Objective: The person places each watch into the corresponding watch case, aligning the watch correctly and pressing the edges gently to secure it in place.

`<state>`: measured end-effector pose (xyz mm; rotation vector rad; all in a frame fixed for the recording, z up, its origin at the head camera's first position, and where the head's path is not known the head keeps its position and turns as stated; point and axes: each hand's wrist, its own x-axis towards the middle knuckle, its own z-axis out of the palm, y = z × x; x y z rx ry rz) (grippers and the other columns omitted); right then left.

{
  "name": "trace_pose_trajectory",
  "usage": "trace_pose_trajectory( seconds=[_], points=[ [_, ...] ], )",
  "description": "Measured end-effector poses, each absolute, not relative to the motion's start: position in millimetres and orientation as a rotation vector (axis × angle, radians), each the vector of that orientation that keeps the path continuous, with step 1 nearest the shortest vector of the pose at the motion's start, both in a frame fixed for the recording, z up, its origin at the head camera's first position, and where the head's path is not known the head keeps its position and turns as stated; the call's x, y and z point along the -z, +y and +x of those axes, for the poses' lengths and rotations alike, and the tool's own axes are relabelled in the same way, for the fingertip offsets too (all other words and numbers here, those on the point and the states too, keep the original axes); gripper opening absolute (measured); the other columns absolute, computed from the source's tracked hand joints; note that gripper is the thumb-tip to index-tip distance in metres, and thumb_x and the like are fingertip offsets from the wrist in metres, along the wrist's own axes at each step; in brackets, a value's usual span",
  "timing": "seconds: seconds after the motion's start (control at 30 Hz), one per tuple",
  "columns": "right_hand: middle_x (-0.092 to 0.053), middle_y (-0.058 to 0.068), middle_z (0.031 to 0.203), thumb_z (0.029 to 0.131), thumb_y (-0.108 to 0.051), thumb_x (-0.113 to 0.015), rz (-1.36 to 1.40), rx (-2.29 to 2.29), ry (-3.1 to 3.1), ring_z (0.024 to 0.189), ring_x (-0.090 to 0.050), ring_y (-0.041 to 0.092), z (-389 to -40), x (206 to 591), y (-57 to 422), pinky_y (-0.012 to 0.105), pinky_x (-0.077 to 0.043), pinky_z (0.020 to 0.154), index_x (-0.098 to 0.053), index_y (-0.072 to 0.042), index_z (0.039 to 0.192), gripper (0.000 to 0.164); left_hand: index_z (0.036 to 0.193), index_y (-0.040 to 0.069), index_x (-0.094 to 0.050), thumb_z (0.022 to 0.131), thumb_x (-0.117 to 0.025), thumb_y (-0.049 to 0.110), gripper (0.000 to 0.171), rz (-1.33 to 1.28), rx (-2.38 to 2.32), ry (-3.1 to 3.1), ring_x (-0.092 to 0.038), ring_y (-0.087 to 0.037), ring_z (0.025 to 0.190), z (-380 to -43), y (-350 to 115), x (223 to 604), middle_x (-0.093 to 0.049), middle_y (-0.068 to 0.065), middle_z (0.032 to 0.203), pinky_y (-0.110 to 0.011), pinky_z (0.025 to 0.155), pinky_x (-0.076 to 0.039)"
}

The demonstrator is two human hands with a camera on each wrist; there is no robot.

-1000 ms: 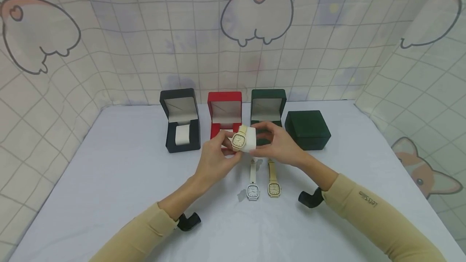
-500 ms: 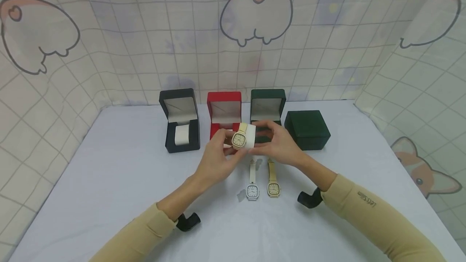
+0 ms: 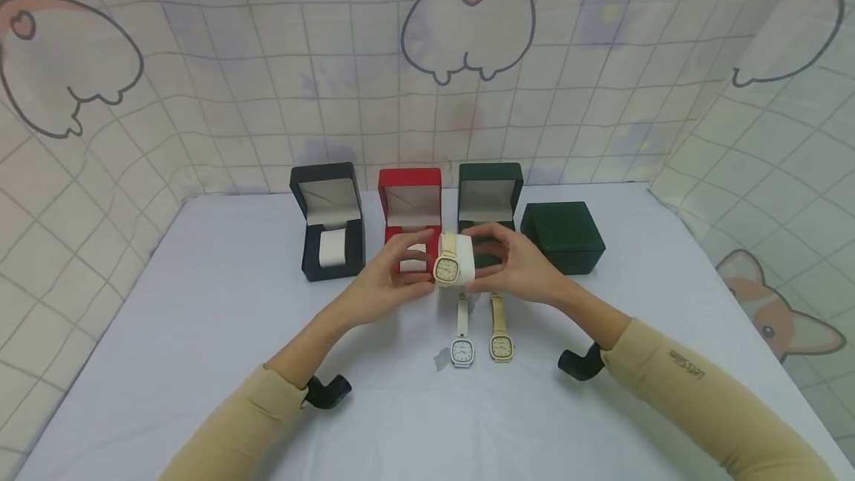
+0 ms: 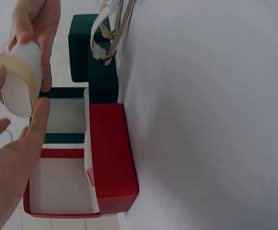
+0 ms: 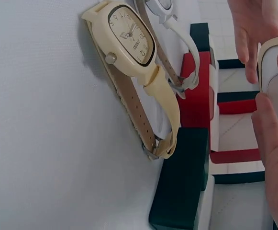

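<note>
A white watch cushion (image 3: 466, 258) with a cream wristwatch (image 3: 446, 269) strapped round it is held above the table. My right hand (image 3: 517, 266) grips the cushion's right end between thumb and fingers. Beside the watch's left edge is my left hand (image 3: 381, 284), its fingers spread and loosely bent, holding nothing; whether a fingertip still touches the strap is hard to tell. Below them on the table lie a white wristwatch (image 3: 462, 351) and a yellowish wristwatch (image 3: 502, 347). The right wrist view shows the yellowish watch (image 5: 129, 36) close up, its strap buckled in a loop.
Along the back stand an open black box (image 3: 323, 173) with a white cushion (image 3: 332, 247), an open red box (image 3: 410, 177) with another cushion, an open green box (image 3: 490, 171) partly hidden by my right hand, and a closed green box (image 3: 562, 236).
My left hand has loosened from the watch and drawn back left, its fingers spreading. The cushion and watch have shifted slightly right and down in my right hand. The boxes stay put.
</note>
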<state>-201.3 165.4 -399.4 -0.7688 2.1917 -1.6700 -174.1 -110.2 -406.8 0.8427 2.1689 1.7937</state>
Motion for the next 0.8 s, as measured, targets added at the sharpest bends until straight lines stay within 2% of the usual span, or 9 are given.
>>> trace_pose_trajectory(
  seconds=[0.2,0.43,0.67,0.8],
  points=[
    [-0.047,0.012,0.147,0.078,0.003,-0.088,-0.839,1.664,2.160,0.124,-0.058,0.033,-201.7,402.5,166.1,0.038,-0.058,0.091,-0.046,-0.003,0.143,0.077,0.156,0.015,-0.044,0.089,-0.078,-0.002,0.077,0.833,-1.750,2.180,-0.057,-0.031,0.125,-178.5,-111.7,407.2,-0.045,-0.013,0.145,-0.034,0.096,-0.055],
    [-0.047,0.013,0.147,0.078,0.004,-0.087,-0.849,1.649,2.181,0.124,-0.058,0.034,-200.1,402.3,164.4,0.038,-0.058,0.090,-0.046,-0.002,0.142,0.077,0.154,0.013,-0.048,0.087,-0.079,-0.006,0.076,0.748,-1.822,2.129,-0.057,-0.032,0.126,-179.5,-109.1,407.9,-0.048,-0.010,0.141,-0.035,0.094,-0.056],
    [-0.049,0.013,0.145,0.077,0.005,-0.087,-0.832,1.639,2.197,0.123,-0.059,0.034,-198.3,400.3,162.9,0.037,-0.058,0.089,-0.045,-0.002,0.144,0.079,0.152,0.020,-0.050,0.087,-0.079,-0.004,0.076,0.658,-1.873,2.093,-0.057,-0.033,0.126,-177.6,-106.3,409.8,-0.050,-0.006,0.141,-0.036,0.094,-0.056],
    [-0.048,0.014,0.145,0.077,0.004,-0.088,-0.832,1.647,2.198,0.123,-0.059,0.034,-197.6,399.5,161.5,0.036,-0.058,0.089,-0.046,-0.002,0.143,0.079,0.152,0.019,-0.049,0.087,-0.079,-0.005,0.076,0.652,-1.893,2.086,-0.056,-0.034,0.126,-177.1,-105.1,410.6,-0.048,-0.005,0.144,-0.036,0.094,-0.056]
  ],
)
